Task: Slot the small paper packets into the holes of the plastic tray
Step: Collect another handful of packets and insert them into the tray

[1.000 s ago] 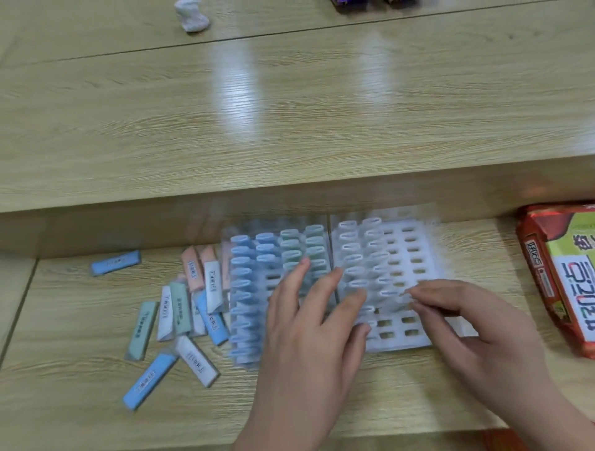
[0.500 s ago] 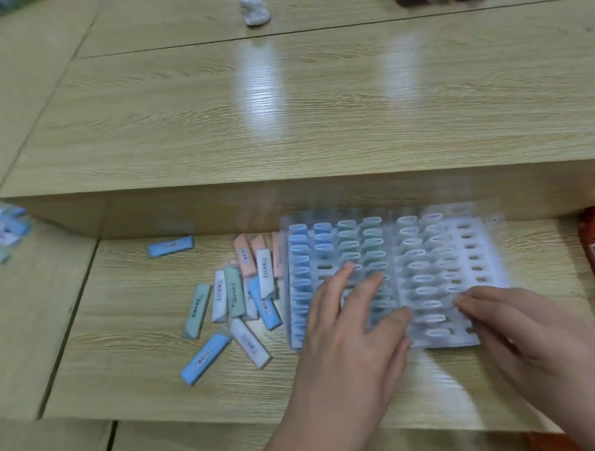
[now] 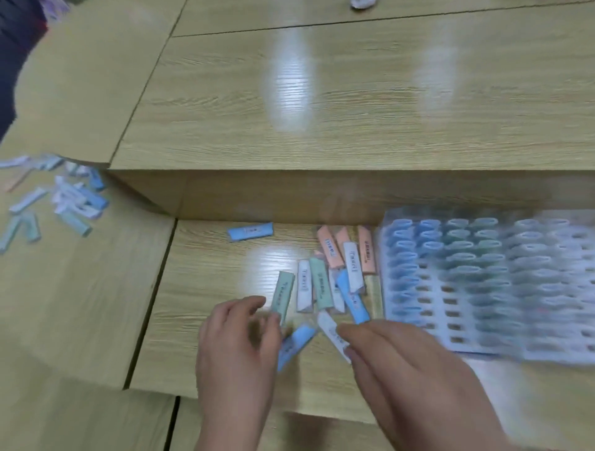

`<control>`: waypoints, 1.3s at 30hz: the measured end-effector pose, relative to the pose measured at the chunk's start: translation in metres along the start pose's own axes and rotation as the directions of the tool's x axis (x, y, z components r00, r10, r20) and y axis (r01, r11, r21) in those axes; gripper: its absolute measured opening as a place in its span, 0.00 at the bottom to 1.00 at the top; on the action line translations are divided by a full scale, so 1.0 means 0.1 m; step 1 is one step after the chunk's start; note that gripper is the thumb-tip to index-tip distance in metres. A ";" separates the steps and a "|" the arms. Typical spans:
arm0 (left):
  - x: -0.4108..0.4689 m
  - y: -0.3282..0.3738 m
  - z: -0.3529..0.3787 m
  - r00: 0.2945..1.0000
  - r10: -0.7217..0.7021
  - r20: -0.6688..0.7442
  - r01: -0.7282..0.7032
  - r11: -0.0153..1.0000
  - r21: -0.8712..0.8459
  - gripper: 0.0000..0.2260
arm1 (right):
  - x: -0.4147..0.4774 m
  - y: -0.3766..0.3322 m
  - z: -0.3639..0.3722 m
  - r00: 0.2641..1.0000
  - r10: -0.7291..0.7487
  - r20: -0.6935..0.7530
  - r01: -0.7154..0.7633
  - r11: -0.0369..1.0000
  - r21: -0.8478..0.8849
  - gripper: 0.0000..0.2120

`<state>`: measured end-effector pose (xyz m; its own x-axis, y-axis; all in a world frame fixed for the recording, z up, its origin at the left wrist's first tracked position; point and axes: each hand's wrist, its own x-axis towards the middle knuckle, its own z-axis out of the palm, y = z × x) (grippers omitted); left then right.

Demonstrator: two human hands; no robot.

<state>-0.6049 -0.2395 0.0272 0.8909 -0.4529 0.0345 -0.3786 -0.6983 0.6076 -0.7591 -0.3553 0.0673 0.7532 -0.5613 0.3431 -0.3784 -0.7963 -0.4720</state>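
Note:
The clear plastic tray [image 3: 450, 334] lies at the right, blurred, with blue, green and white packets standing in most holes and several middle holes bare. A loose pile of packets [image 3: 325, 280] in orange, white, green and blue lies just left of it. My left hand [image 3: 238, 347] hovers with curled fingers at the near ends of a green packet [image 3: 283, 296] and a blue packet [image 3: 294, 344]. My right hand [image 3: 402, 363] has its fingertips on a white packet [image 3: 331, 331] at the pile's near edge. Motion blur hides any firm grip.
One blue packet [image 3: 250, 231] lies alone near the step of the raised wooden tabletop [image 3: 354, 193]. Another heap of packets [image 3: 64, 199] sits on the adjoining lower table at far left. A white crumpled object [image 3: 362, 3] is at the top edge.
Both hands left the tray and moved left to the loose pile. The view swung left, bringing the far-left heap into sight and pushing the tray to the right edge.

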 end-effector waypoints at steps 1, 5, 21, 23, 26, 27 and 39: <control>0.04 -0.07 0.02 0.999 -0.027 0.041 0.026 0.999 0.042 0.12 | 0.01 -0.04 0.17 0.998 -0.011 0.061 0.015 0.998 -0.060 0.13; 0.13 -0.11 0.12 0.990 -0.014 0.138 -0.007 0.989 0.150 0.15 | 0.06 -0.11 0.58 0.951 0.173 0.255 -0.093 0.950 -0.297 0.17; 0.13 0.02 -0.07 0.986 -0.100 0.136 0.147 0.903 -0.403 0.09 | 0.07 -0.14 0.44 0.925 0.305 0.224 -0.297 0.952 -0.071 0.05; 0.07 0.22 -0.10 0.994 -0.029 0.107 0.081 0.854 -0.514 0.10 | 0.03 -0.12 0.24 0.926 0.336 0.169 -0.342 0.940 0.003 0.07; -0.03 0.59 -0.09 0.990 0.129 0.056 -0.072 0.808 -0.584 0.12 | -0.06 0.00 -0.07 0.915 0.397 0.067 -0.402 0.910 0.096 0.15; -0.07 0.70 -0.06 0.986 0.158 0.048 -0.098 0.793 -0.602 0.12 | -0.09 0.06 -0.18 0.910 0.412 0.036 -0.413 0.901 0.133 0.18; -0.08 1.52 0.61 0.860 0.496 0.119 -0.452 0.849 -0.274 0.02 | -0.45 1.04 -0.93 0.707 0.662 -0.251 -0.514 0.724 0.461 0.10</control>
<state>-0.6850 -0.3754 0.0706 0.5489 -0.8017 0.2366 -0.6550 -0.2367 0.7176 -0.8830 -0.4336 0.0786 0.1469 -0.9800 0.1341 -0.4129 -0.1839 -0.8920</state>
